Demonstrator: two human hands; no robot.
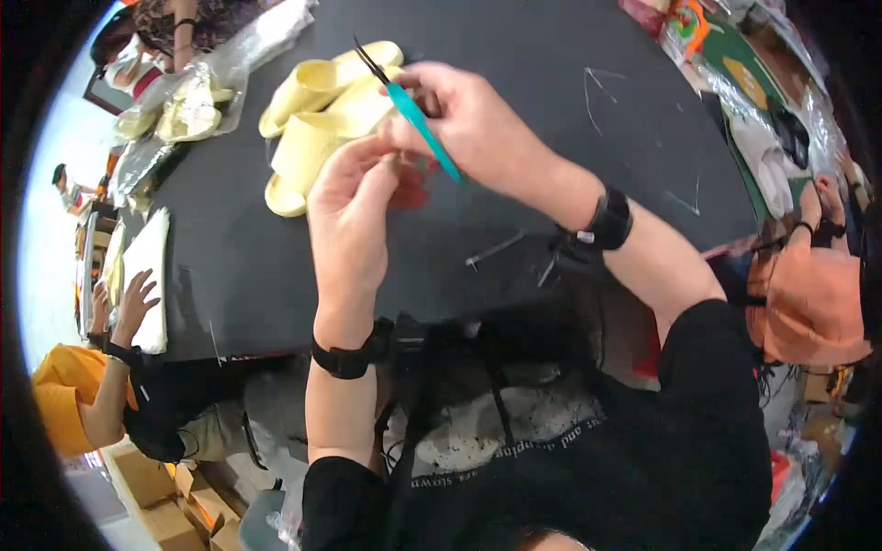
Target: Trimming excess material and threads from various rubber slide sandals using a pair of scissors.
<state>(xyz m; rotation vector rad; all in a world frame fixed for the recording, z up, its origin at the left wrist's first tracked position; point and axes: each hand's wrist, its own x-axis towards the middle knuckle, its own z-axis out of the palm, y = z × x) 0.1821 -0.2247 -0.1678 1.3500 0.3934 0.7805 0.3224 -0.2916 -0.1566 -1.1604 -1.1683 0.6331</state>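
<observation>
My right hand (473,119) grips teal-handled tweezers (418,119) whose dark tips point up and away, over the pale yellow slippers (317,119) lying on the black table (551,83). My left hand (349,216) is raised just below it, its fingertips pinching a small red, partly clear piece (413,188) that is blurred. Both hands nearly touch above the table's middle. Black bands sit on both wrists.
A person in orange at the left rests a hand (138,298) on a white sheet (147,266). Clear bags with yellow items (188,110) lie at the far left. Another person in an orange cap (813,303) sits at the right. Cardboard boxes (175,496) stand on the floor.
</observation>
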